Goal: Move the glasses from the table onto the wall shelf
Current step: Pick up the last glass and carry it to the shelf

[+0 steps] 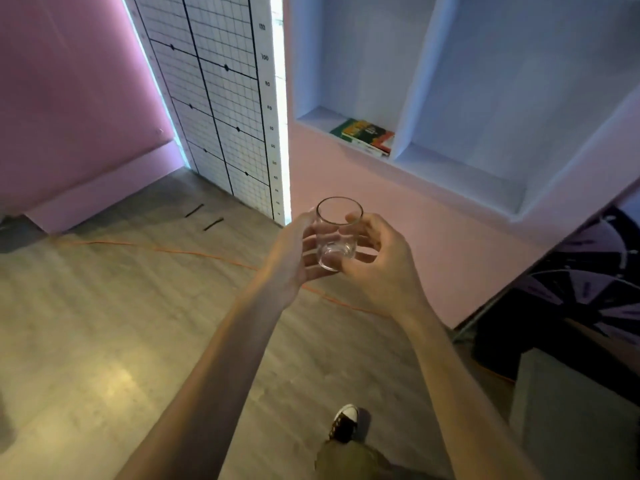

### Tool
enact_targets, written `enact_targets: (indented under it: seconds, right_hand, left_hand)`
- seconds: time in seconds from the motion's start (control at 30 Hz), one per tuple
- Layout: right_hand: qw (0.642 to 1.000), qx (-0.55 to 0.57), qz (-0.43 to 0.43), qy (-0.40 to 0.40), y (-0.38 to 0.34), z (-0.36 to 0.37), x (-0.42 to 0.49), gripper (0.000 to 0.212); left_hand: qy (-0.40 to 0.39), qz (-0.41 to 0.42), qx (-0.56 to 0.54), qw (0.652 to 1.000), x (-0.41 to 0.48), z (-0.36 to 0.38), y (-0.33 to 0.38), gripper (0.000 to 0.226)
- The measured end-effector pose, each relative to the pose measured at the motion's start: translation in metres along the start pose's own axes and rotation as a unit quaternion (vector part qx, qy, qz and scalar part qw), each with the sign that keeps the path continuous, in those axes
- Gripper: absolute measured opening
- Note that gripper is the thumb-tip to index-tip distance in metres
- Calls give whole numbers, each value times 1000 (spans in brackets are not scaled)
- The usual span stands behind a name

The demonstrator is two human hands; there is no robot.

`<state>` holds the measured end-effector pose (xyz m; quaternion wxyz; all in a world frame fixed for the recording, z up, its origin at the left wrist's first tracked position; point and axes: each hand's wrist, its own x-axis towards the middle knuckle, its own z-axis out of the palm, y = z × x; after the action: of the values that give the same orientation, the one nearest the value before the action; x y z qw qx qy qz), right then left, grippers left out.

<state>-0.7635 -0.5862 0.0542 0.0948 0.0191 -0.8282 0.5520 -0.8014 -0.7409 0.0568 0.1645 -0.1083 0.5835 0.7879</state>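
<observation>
A clear, empty drinking glass (336, 233) is held upright in mid-air, in front of me at centre frame. My left hand (294, 258) wraps its left side and my right hand (384, 265) cups its right side and base. The wall shelf (460, 174), a recessed white niche with compartments, is set into the pink wall up and to the right of the glass. The glass is below the shelf's lower ledge and some way short of it. No table with other glasses is in view.
A stack of books (365, 135) lies in the left shelf compartment. A gridded measuring panel (221, 109) stands on the wall to the left. An orange cable (194, 252) runs across the floor. A dark patterned rug (585, 289) and grey block (575, 417) are at right. My shoe (344, 422) is below.
</observation>
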Motion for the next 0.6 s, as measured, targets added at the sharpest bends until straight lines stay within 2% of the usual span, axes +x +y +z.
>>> enact_targets:
  seconds: [0.23, 0.47, 0.6]
  right_hand:
    - [998, 56, -26, -31, 0, 46, 97, 58]
    - [996, 63, -36, -45, -12, 59, 232, 59]
    - [995, 54, -65, -47, -16, 59, 301, 58]
  left_hand:
    - [56, 46, -16, 997, 74, -30, 50, 38]
    - [56, 80, -2, 995, 177, -31, 133, 44]
    - [59, 86, -18, 994, 231, -28, 173, 39]
